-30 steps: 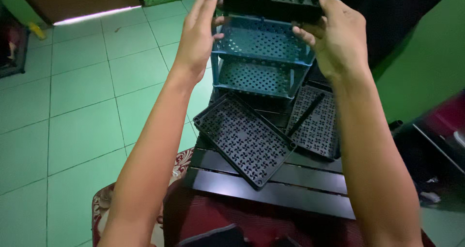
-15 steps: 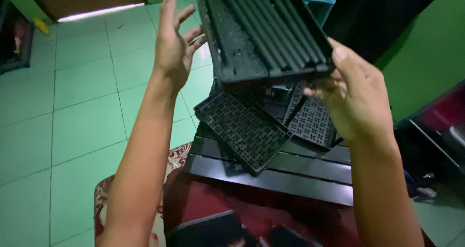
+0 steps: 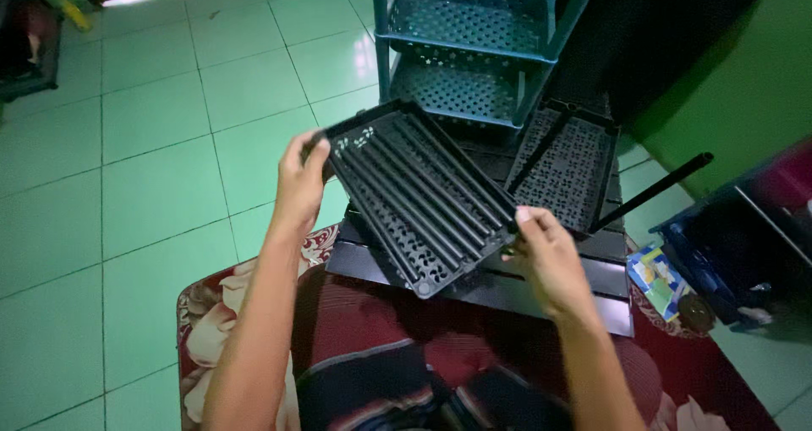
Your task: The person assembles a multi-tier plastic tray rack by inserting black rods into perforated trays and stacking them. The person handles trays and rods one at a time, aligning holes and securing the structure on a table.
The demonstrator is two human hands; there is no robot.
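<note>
I hold a black perforated plastic shelf tray [image 3: 414, 196] with several black rods lying in it, tilted above a stack of black shelf parts. My left hand [image 3: 300, 181] grips its far left corner. My right hand [image 3: 548, 258] holds its near right edge. Another black perforated tray [image 3: 568, 167] lies just beyond, with a black rod [image 3: 651, 192] sticking out to the right.
A blue-green plastic rack [image 3: 474, 42] with two perforated shelves stands on the green tiled floor [image 3: 152, 143]. A flat black panel [image 3: 507, 283] lies under the trays on a red floral mat [image 3: 211, 329]. A dark crate [image 3: 736, 253] sits at right beside a green wall.
The tray came down from high in front of the rack to waist level over the stack. Both hands lowered with it, and the left hand closed on its corner.
</note>
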